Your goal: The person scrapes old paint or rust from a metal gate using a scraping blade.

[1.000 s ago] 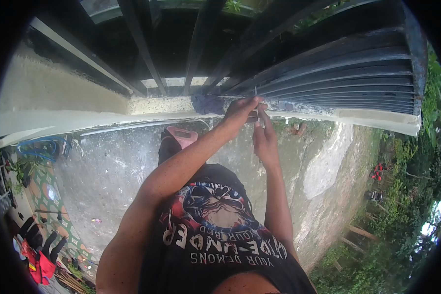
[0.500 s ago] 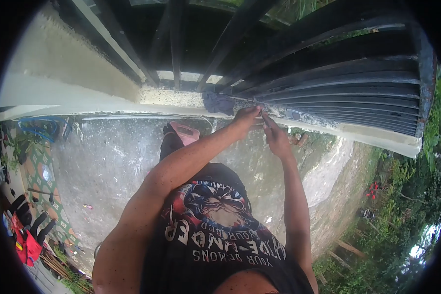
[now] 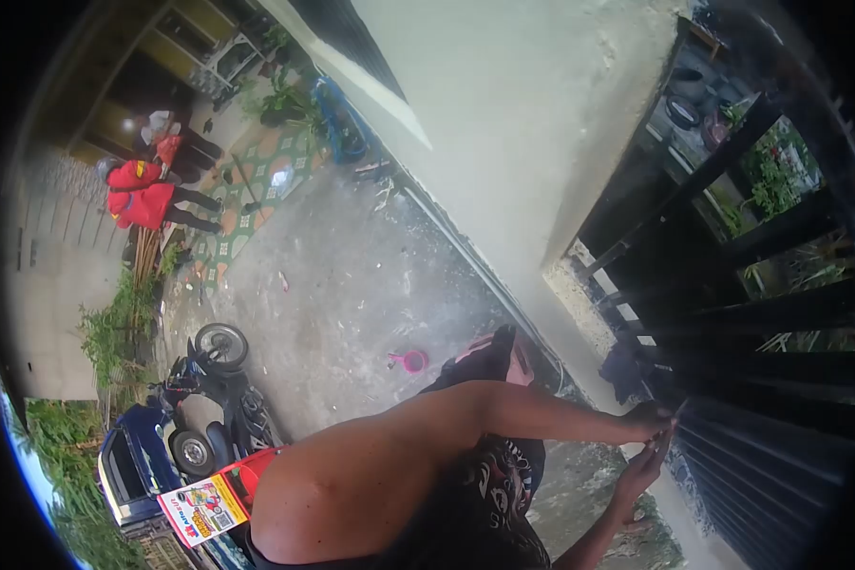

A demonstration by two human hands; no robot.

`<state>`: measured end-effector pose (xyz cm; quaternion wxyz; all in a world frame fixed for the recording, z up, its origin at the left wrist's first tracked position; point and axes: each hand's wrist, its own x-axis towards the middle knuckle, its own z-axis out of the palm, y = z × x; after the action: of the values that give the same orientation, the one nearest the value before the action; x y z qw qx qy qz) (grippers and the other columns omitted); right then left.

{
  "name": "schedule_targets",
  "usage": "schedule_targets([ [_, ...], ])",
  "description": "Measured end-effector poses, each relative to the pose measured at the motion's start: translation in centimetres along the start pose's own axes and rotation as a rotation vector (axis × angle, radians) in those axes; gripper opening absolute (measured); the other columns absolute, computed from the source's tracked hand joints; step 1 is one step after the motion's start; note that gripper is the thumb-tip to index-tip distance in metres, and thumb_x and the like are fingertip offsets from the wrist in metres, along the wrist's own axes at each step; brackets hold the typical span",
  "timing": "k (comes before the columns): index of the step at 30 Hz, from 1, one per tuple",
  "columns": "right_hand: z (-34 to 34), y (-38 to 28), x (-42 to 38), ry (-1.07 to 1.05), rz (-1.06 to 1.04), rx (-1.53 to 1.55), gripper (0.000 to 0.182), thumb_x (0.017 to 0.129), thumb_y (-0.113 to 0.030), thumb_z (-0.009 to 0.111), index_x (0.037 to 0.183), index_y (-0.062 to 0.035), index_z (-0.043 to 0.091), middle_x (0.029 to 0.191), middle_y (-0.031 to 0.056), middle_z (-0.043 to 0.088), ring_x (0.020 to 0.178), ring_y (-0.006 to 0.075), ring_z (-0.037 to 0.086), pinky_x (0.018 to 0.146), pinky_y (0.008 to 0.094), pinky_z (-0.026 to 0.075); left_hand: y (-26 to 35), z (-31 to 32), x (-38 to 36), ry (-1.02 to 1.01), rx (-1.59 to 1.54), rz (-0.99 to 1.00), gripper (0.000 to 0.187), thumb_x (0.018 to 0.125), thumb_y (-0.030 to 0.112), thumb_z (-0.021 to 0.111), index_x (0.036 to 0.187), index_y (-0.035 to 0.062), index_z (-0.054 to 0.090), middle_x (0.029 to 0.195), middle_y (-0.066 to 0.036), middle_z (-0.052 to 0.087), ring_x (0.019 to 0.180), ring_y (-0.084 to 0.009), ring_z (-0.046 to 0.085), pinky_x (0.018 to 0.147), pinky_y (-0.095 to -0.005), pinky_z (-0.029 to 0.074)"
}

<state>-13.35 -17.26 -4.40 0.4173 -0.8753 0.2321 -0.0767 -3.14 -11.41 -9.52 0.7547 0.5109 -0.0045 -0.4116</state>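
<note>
My left hand (image 3: 648,421) is at the low wall's ledge beside the dark metal bars (image 3: 731,437), its fingers pinched together. Just below it, my right hand (image 3: 642,472) reaches in, and the fingertips of both meet. Something thin may stick up between them, but it is too small and blurred to name. A crumpled dark cloth (image 3: 623,370) lies on the pale ledge (image 3: 579,309), a little beyond my left hand.
Two people stand at the upper left, one in a red jacket (image 3: 142,193). A motorbike (image 3: 223,394) and a blue vehicle (image 3: 133,465) are parked at the lower left. A pink dipper (image 3: 411,361) lies on the concrete floor (image 3: 351,285). The white wall (image 3: 503,104) rises ahead.
My view has swung to the left, bringing the people, motorbike and vehicle into fuller sight. Both hands stay together at the ledge by the bars; the cloth still lies near them.
</note>
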Motion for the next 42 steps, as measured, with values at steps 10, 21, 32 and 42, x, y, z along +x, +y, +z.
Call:
schedule_targets([
  [10, 2.8, 5.5, 0.2, 0.045, 0.059, 0.08, 0.055, 0.105, -0.029, 0.043, 0.153, -0.0037, 0.036, 0.077, 0.0068, 0.055, 0.062, 0.0133, 0.043, 0.059, 0.0286, 0.038, -4.7, -2.0, 1.4, 0.171, 0.61, 0.105, 0.049, 0.094, 0.045, 0.052, 0.082, 0.0036, 0.075, 0.078, -0.016, 0.073, 0.074, -0.0319, 0.071, 0.069, -0.0441, 0.054],
  [21, 4.6, 0.1, -2.3, 0.113, 0.291, 0.314, 0.054, 0.105, -0.032, 0.043, 0.151, -0.0046, 0.037, 0.076, 0.0052, 0.055, 0.056, 0.0088, 0.042, 0.048, 0.025, 0.033, -1.9, -3.6, 0.4, 0.0, 0.692, 0.178, 0.069, 0.101, 0.058, 0.029, 0.08, 0.0029, 0.066, 0.079, -0.018, 0.067, 0.088, -0.0413, 0.065, 0.093, -0.0543, 0.043],
  [32, 5.2, -5.3, -1.4, 0.117, 0.514, 0.754, 0.052, 0.102, -0.019, 0.041, 0.154, -0.0113, 0.034, 0.073, 0.0047, 0.056, 0.047, 0.0069, 0.044, 0.038, 0.0219, 0.034, 0.0, -5.1, -1.1, -0.066, 0.09, -0.077, 0.065, 0.091, 0.036, 0.071, 0.141, -0.0003, 0.05, 0.114, -0.013, 0.069, 0.102, -0.0183, 0.063, 0.086, -0.032, 0.051],
  [42, 4.1, -6.5, -1.5, 0.113, 0.569, 0.72, 0.057, 0.103, -0.023, 0.041, 0.157, -0.0094, 0.027, 0.064, -0.0014, 0.044, 0.047, 0.0052, 0.039, 0.04, 0.0228, 0.031, 2.3, -3.8, -2.6, -0.123, 0.064, -0.182, 0.058, 0.098, 0.039, 0.063, 0.143, 0.0047, 0.051, 0.127, -0.008, 0.065, 0.112, -0.016, 0.06, 0.092, -0.0342, 0.052],
])
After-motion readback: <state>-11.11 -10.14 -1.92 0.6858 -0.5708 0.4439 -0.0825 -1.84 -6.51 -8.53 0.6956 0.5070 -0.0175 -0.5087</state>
